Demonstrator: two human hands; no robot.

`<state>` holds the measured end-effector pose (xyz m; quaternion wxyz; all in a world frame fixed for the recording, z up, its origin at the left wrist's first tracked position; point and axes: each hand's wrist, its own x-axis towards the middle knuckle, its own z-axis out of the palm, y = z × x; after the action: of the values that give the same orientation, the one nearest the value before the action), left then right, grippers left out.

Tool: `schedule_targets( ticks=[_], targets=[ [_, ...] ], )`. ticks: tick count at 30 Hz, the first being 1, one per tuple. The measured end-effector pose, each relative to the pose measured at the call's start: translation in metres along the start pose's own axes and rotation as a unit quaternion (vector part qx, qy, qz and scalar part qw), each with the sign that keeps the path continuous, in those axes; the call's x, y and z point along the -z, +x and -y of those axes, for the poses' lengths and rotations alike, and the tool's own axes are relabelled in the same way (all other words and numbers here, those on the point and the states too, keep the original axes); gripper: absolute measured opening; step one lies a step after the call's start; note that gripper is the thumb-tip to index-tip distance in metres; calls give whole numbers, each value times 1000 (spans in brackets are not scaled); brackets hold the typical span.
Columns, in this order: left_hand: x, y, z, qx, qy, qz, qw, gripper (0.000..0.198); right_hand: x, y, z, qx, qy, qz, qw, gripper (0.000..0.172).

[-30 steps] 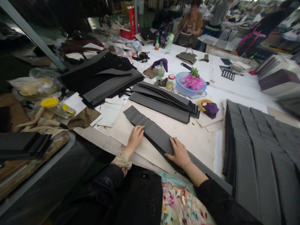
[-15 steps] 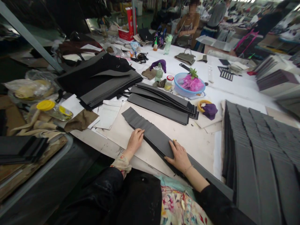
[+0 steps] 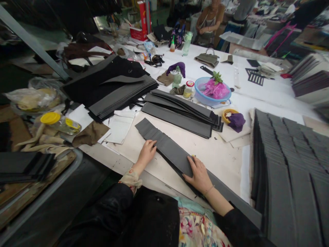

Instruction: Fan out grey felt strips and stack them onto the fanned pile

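A long dark grey strip of sheet material lies slantwise across the table, with darker layers showing under its near edge. My left hand pinches the near edge of the strip, left of its middle; the fingertips are partly hidden. Farther right, my right hand rests flat on the strip with thumb and fingers apart. Just beyond the strip is a loose pile of similar grey strips. Rows of overlapping grey strips fill the right side.
Large black and grey sheets are heaped at the back left. A blue basin holds a pink bag, near a yellow bowl with purple cloth. A yellow-lidded jar lies at the left. A person is across the table.
The view has shifted slightly, so the table items appear a little farther right. Both hands keep nearly the same places on the strip.
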<state>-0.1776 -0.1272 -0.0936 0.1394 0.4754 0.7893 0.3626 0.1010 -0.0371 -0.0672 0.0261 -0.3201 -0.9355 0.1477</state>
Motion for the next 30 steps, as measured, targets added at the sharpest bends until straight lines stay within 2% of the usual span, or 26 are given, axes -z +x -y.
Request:
schedule_targets(
  ticks=[7, 11, 17, 22, 27, 30],
  targets=[
    [9, 11, 0, 20, -33, 10, 999, 29, -4, 7, 4, -10, 12, -4, 1000, 73],
    [10, 14, 3, -49, -22, 10, 998, 28, -12, 2, 5, -40, 9, -28, 999, 71],
    [-3, 10, 17, -109, -35, -72, 991, 21, -23, -2, 5, -61, 21, -69, 995, 73],
    [-12, 16, 27, -205, 1, -87, 975, 16, -36, -4, 1, -55, 3, -113, 992, 73],
    [-13, 16, 37, -181, -45, -79, 979, 25, -41, -5, -2, -32, -4, -128, 991, 76],
    [-10, 17, 44, -201, -43, -50, 977, 26, -35, -5, 0, -28, -1, -109, 994, 76]
  ],
)
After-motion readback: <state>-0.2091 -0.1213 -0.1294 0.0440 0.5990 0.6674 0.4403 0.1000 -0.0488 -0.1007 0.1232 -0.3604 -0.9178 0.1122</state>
